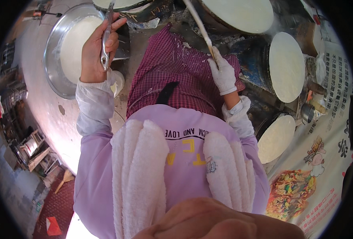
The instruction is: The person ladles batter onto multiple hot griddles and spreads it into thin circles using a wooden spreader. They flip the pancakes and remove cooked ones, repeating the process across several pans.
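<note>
My left hand (92,49), bare, grips a metal utensil handle (105,40) with a hole at its end; its far end is beyond the top of the picture. Beside and below that hand is a wide steel basin (53,38) with creamy batter (74,49) in it. My right hand (223,74), in a white knit glove, is closed around a long thin stick (201,25) that runs up out of view. Pale round sheets cover the griddles: a large one (242,13) ahead, one (286,67) at the right and another (276,139) nearer me. A further sheet (119,3) is partly cut off.
Dark drum stoves (251,64) stand close around my right side. A small pale container (117,82) is by my left wrist. At the right hang printed banners (311,128); a small metal pot (308,113) stands before them. A broom (64,179) lies at the lower left.
</note>
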`<act>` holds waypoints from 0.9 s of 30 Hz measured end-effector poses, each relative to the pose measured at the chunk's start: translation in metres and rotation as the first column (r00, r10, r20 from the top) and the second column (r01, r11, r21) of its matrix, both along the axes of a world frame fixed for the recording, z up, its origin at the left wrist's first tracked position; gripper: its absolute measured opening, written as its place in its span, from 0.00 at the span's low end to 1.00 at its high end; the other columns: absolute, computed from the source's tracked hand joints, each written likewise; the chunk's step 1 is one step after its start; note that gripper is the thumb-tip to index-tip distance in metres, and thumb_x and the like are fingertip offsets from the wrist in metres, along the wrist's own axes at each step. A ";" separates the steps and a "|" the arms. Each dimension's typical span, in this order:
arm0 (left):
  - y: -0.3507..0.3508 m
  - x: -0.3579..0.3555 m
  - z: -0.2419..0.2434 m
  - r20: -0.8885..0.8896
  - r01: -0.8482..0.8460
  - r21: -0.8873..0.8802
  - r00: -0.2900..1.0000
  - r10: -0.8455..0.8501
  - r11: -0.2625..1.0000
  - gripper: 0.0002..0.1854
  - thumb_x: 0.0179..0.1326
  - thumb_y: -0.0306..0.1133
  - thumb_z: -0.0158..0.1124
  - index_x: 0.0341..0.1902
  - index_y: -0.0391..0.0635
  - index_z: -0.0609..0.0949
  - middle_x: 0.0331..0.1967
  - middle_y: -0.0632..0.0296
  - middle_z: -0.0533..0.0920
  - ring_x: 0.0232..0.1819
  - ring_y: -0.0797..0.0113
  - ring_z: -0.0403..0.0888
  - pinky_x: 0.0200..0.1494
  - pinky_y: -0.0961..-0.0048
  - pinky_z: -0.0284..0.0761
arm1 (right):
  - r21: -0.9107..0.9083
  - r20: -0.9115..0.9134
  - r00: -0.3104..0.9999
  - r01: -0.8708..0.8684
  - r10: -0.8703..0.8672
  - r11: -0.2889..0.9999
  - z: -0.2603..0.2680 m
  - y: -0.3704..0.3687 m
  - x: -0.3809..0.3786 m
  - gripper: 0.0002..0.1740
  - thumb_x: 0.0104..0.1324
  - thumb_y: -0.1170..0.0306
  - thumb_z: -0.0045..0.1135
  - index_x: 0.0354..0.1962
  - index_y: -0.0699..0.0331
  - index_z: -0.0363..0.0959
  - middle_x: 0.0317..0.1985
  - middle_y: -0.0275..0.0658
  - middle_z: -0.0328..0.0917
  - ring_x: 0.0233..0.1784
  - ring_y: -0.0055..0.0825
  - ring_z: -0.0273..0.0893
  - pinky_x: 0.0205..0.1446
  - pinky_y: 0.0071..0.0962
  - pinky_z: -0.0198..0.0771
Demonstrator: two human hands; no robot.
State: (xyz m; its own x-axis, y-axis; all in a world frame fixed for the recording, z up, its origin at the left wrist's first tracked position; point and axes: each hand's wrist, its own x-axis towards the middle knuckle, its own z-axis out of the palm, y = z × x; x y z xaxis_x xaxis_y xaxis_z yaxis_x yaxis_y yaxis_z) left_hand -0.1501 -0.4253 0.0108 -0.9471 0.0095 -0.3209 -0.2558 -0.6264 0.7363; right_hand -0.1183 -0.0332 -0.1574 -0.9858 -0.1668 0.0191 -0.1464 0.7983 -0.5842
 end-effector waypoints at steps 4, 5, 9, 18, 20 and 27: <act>0.009 0.046 -0.002 0.106 -0.081 0.034 0.991 0.077 0.996 0.22 0.81 0.34 0.46 0.70 0.32 0.69 0.54 0.52 0.87 0.16 0.84 0.63 0.14 0.85 0.60 | -0.495 0.073 0.959 0.273 -0.274 0.825 0.016 0.003 -0.011 0.28 0.73 0.63 0.60 0.69 0.59 0.71 0.35 0.38 0.84 0.32 0.29 0.81 0.36 0.29 0.76; 0.012 0.055 -0.004 0.115 -0.094 0.029 0.989 0.090 0.995 0.22 0.81 0.34 0.46 0.70 0.32 0.70 0.53 0.52 0.87 0.15 0.84 0.63 0.14 0.84 0.59 | -0.592 0.401 0.864 0.498 -0.305 0.633 0.045 -0.001 -0.009 0.26 0.74 0.64 0.59 0.68 0.60 0.73 0.30 0.31 0.81 0.22 0.16 0.75 0.25 0.19 0.71; 0.027 0.088 -0.012 0.161 -0.088 -0.007 0.983 0.088 0.996 0.22 0.80 0.36 0.47 0.71 0.36 0.70 0.54 0.50 0.86 0.13 0.82 0.65 0.13 0.84 0.59 | -0.701 0.493 0.864 0.465 -0.104 0.540 0.077 -0.019 0.001 0.23 0.75 0.64 0.58 0.64 0.61 0.74 0.28 0.32 0.80 0.18 0.14 0.72 0.19 0.18 0.67; 0.083 0.109 -0.023 0.250 0.135 0.044 0.958 -0.141 0.990 0.27 0.77 0.48 0.58 0.62 0.34 0.72 0.53 0.45 0.86 0.18 0.82 0.69 0.20 0.83 0.67 | -0.741 0.669 0.557 0.452 0.492 0.496 0.145 -0.075 0.040 0.17 0.75 0.57 0.54 0.44 0.63 0.77 0.22 0.33 0.77 0.13 0.17 0.70 0.13 0.16 0.64; 0.080 0.106 -0.037 0.223 0.182 -0.022 0.959 -0.173 0.983 0.26 0.78 0.47 0.58 0.64 0.38 0.72 0.58 0.43 0.83 0.19 0.83 0.69 0.20 0.85 0.66 | -0.673 0.735 0.375 0.502 0.565 0.543 0.145 -0.094 0.038 0.17 0.75 0.56 0.55 0.41 0.63 0.76 0.22 0.33 0.76 0.12 0.17 0.70 0.12 0.17 0.63; 0.052 0.093 -0.056 0.237 -0.099 -0.043 0.966 0.106 0.994 0.16 0.75 0.33 0.59 0.60 0.37 0.75 0.36 0.59 0.85 0.17 0.80 0.67 0.19 0.82 0.62 | -0.833 0.502 0.584 0.128 0.638 0.539 0.073 -0.143 -0.011 0.22 0.76 0.50 0.52 0.42 0.61 0.79 0.26 0.32 0.78 0.19 0.18 0.74 0.20 0.19 0.67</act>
State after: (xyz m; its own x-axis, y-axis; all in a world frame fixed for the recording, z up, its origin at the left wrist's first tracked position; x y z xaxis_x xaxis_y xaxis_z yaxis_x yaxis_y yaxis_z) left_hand -0.0569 -0.3733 -0.0450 -0.8383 -0.0967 -0.5366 -0.3623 -0.6367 0.6807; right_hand -0.1291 -0.1759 -0.0848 -0.6122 -0.7080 -0.3520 0.4849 0.0154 -0.8744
